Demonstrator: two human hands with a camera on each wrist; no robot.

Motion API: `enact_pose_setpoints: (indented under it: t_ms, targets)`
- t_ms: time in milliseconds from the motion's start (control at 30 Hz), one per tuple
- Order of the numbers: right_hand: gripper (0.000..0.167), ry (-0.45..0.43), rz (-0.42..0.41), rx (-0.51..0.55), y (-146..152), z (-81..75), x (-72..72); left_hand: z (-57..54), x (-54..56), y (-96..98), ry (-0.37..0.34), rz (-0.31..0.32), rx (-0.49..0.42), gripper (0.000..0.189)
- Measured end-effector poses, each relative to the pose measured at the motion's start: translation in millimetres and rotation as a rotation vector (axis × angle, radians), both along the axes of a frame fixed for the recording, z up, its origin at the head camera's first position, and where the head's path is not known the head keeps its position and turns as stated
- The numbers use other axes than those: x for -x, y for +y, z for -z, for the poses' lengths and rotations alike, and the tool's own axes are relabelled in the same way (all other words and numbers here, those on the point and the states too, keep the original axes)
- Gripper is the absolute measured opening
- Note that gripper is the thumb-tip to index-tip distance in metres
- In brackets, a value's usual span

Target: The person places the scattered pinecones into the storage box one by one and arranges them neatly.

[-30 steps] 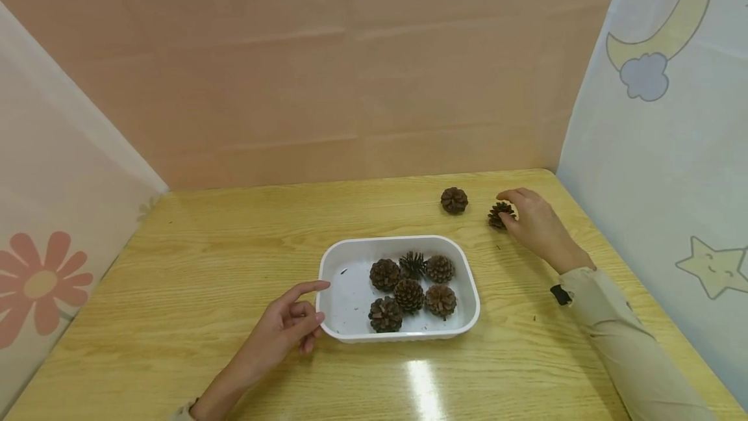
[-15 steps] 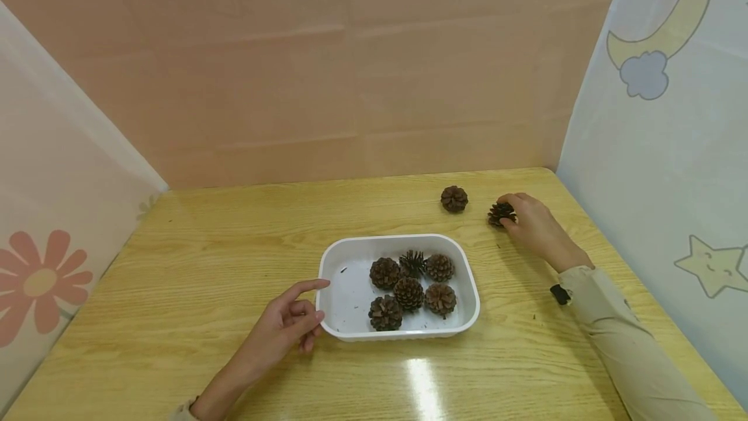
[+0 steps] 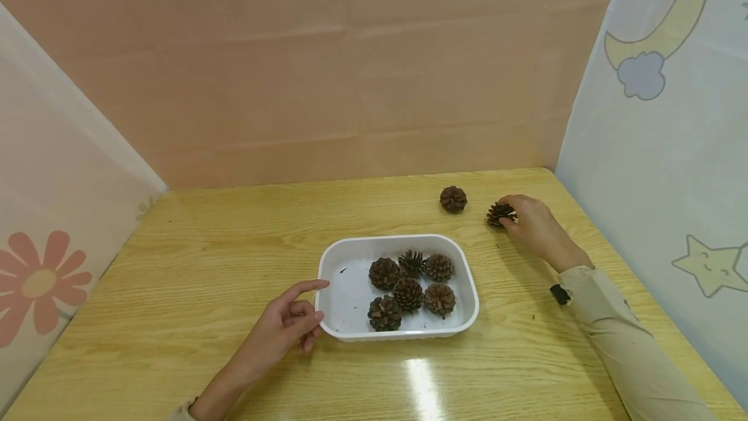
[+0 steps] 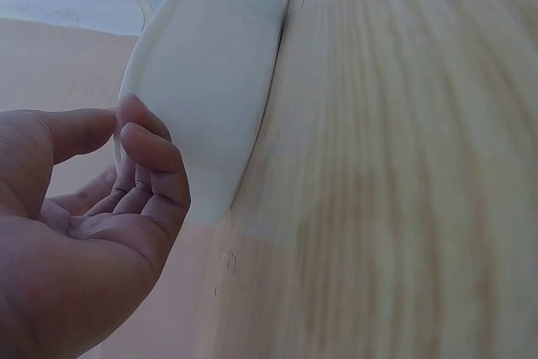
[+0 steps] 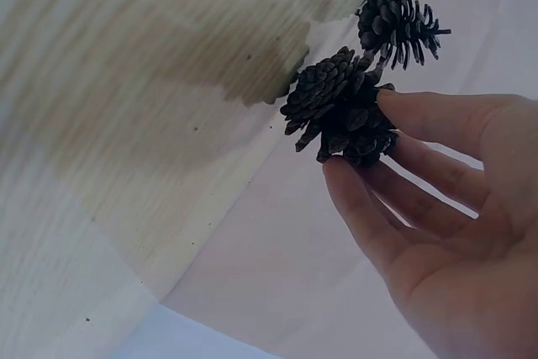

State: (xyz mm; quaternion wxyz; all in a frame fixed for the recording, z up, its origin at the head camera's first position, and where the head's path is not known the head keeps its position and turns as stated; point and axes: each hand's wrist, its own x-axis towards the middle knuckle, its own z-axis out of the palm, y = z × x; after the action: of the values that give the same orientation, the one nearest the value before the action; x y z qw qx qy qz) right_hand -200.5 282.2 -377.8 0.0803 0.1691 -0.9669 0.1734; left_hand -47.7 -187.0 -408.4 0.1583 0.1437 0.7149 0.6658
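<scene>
In the head view, my right hand (image 3: 536,229) pinches a dark pine cone (image 3: 499,215) at the far right of the table. The right wrist view shows the thumb and fingers round this pine cone (image 5: 336,111), with another pine cone (image 5: 399,27) beyond it. That other pine cone (image 3: 453,199) lies a little to the left on the table. A white plastic tray (image 3: 345,336) sits mid-table with several pine cones (image 3: 407,294), mostly in its right half. My left hand (image 3: 280,327) holds the tray's left rim, its fingers bent against the outer wall of the tray (image 4: 210,73).
The wood-grain table (image 3: 193,278) meets a peach backdrop (image 3: 350,83) at the back. Light printed sheets, such as the right one (image 3: 654,167), stand along both sides. Small dark crumbs lie in the tray and on the tabletop.
My right thumb and fingers have closed onto the pine cone, which has tipped slightly and stays in about the same place. My left hand and the tray have not moved.
</scene>
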Motion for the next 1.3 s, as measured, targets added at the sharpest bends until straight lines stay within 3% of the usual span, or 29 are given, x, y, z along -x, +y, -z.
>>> enact_pose_setpoints:
  t_ms: [267, 700, 833, 967, 1300]
  targets:
    - [0.034, 0.038, -0.023, 0.021, -2, -2.9, -1.6, 0.5, -0.2, -0.4, 0.036, 0.013, -0.017, 0.052]
    - [0.033, 0.100, -0.047, 0.031, -21, -16.9, -13.8, 0.9, 1.0, -0.1, -0.001, -0.004, -0.003, 0.053]
    - [0.034, 0.122, -0.046, 0.037, -25, -20.9, -18.6, 2.2, 1.2, -0.4, 0.024, 0.012, -0.026, 0.052]
    - [0.034, 0.162, -0.060, 0.045, -30, -24.7, -22.3, 3.3, 1.3, -0.1, 0.047, 0.026, -0.048, 0.051]
    - [0.032, 0.289, -0.135, 0.062, -42, -35.2, -31.8, 0.9, 0.0, 0.3, 0.028, 0.016, -0.029, 0.053]
